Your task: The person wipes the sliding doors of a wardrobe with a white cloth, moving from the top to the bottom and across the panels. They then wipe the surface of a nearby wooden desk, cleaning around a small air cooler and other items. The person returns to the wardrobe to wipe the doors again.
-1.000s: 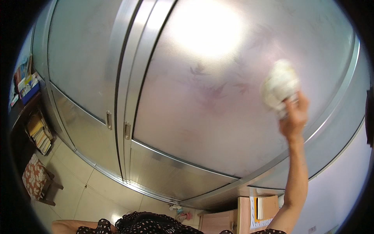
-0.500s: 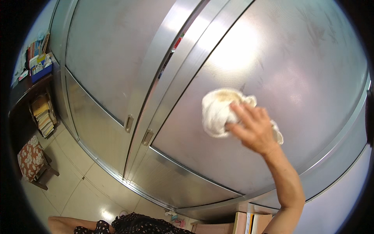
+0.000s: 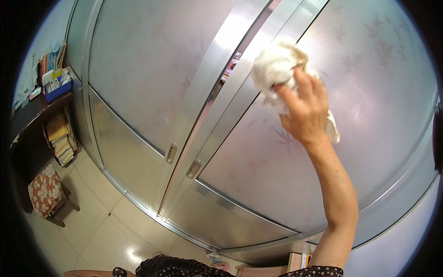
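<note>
My right hand (image 3: 305,108) is closed around a bunched white cloth (image 3: 279,64), its arm stretched up from the lower right. The cloth lies against the right sliding door (image 3: 258,161), over the edge between its frosted panel and its metal frame. One end of the cloth hangs out beside my wrist. Beside that stands the left sliding door (image 3: 138,69), with a narrow gap between the two. Each door has a small recessed handle, the left handle (image 3: 171,153) and the right handle (image 3: 194,169). Only a bit of my left arm shows at the bottom edge; its hand is out of view.
On the left stands a dark desk (image 3: 27,120) carrying a blue box (image 3: 58,91) of small items. Below it are stacked papers (image 3: 62,143) and a stool with a flowered seat (image 3: 45,190). A metal track (image 3: 134,198) runs along the tiled floor under the doors.
My right hand has moved the cloth up and slightly left, from the middle of the frosted panel onto the door's frame edge. The whole view has shifted a little.
</note>
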Demonstrator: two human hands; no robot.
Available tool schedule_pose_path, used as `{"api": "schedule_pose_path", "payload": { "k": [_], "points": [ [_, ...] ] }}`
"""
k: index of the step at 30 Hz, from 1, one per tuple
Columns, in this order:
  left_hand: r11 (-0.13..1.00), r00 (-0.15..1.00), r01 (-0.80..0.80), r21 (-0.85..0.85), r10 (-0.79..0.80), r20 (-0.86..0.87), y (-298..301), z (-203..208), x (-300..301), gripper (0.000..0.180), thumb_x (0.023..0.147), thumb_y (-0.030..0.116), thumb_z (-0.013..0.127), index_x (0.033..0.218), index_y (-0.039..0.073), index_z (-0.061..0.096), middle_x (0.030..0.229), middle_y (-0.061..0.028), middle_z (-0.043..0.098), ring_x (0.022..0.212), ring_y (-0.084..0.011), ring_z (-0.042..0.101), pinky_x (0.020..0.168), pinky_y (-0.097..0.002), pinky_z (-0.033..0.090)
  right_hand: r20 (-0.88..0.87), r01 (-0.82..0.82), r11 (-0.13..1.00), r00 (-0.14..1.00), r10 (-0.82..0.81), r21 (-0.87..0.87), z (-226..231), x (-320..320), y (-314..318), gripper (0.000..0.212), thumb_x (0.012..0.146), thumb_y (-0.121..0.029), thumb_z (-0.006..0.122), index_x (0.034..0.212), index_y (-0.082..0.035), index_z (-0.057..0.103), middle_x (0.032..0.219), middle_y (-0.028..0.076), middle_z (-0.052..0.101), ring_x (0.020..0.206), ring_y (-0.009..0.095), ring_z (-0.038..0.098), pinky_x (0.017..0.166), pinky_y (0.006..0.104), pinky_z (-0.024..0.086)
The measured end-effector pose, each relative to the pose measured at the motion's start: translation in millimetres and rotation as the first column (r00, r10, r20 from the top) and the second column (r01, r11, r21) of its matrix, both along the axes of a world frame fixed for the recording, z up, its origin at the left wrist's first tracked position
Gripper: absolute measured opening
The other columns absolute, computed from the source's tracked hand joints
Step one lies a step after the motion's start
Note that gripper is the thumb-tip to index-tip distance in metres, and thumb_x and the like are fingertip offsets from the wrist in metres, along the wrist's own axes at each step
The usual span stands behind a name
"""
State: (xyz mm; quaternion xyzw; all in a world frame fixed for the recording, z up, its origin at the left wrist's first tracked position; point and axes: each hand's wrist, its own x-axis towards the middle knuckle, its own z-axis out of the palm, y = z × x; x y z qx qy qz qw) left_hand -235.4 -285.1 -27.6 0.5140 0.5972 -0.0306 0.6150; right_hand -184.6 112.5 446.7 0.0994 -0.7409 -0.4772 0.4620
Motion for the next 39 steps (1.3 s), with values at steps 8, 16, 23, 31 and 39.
{"api": "schedule_pose_path", "payload": {
  "k": [8, 16, 23, 31, 39],
  "points": [
    [1.0, 0.999, -0.028, -0.012, 0.028, -0.016, -12.9, 2.1, -3.6, 0.048, 0.087, 0.046, 0.056, 0.123, 0.012, 0.059, 0.123, -0.0165, 0.056, 0.111, -0.0307, 0.054, 0.093, -0.0405, 0.044, -0.095, -0.097, 0.988, 0.992, 0.086, -0.118, 49.9, -7.0, -7.8, 0.028, 0.063, -0.006, 0.075, 0.086, -0.018, 0.066, 0.112, 0.004, 0.059, 0.096, 0.023, 0.054, 0.068, 0.0331, 0.042],
    [0.998, 0.999, -0.052, -0.036, 0.053, 0.011, -25.6, 0.5, 0.5, 0.048, 0.087, 0.045, 0.056, 0.121, 0.012, 0.06, 0.122, -0.0158, 0.057, 0.109, -0.0303, 0.055, 0.091, -0.0403, 0.044, -0.219, -0.09, 0.992, 0.973, 0.069, -0.085, 40.0, -23.3, -4.3, 0.031, 0.062, -0.01, 0.078, 0.088, -0.023, 0.066, 0.115, 0.001, 0.059, 0.098, 0.022, 0.054, 0.071, 0.0341, 0.044],
    [0.996, 0.998, -0.051, -0.071, 0.053, 0.037, -33.5, -3.5, 5.2, 0.047, 0.087, 0.045, 0.056, 0.121, 0.012, 0.06, 0.121, -0.0152, 0.058, 0.108, -0.03, 0.056, 0.09, -0.0401, 0.045, -0.242, -0.113, 0.991, 0.966, 0.094, -0.066, 39.0, -29.2, -2.7, 0.033, 0.061, -0.011, 0.078, 0.088, -0.023, 0.065, 0.114, 0.0, 0.059, 0.097, 0.022, 0.054, 0.073, 0.034, 0.045],
    [0.992, 0.996, -0.051, -0.112, 0.059, 0.072, -47.5, -7.6, 15.9, 0.047, 0.087, 0.045, 0.056, 0.119, 0.012, 0.061, 0.119, -0.0144, 0.059, 0.106, -0.0296, 0.057, 0.089, -0.0399, 0.045, -0.259, -0.098, 0.993, 0.963, 0.079, -0.062, 39.5, -31.7, 0.6, 0.032, 0.062, -0.012, 0.078, 0.09, -0.024, 0.066, 0.115, 0.001, 0.06, 0.098, 0.022, 0.055, 0.074, 0.0348, 0.046],
    [0.989, 0.987, -0.069, -0.132, 0.087, 0.133, -70.0, -13.7, 29.6, 0.046, 0.087, 0.045, 0.056, 0.118, 0.012, 0.062, 0.118, -0.0137, 0.06, 0.104, -0.0292, 0.058, 0.088, -0.0397, 0.046, -0.233, -0.085, 0.994, 0.97, 0.068, -0.062, 37.2, -30.2, 1.8, 0.033, 0.064, -0.012, 0.077, 0.093, -0.024, 0.067, 0.117, 0.001, 0.059, 0.101, 0.023, 0.055, 0.08, 0.0358, 0.047]
  ]
}}
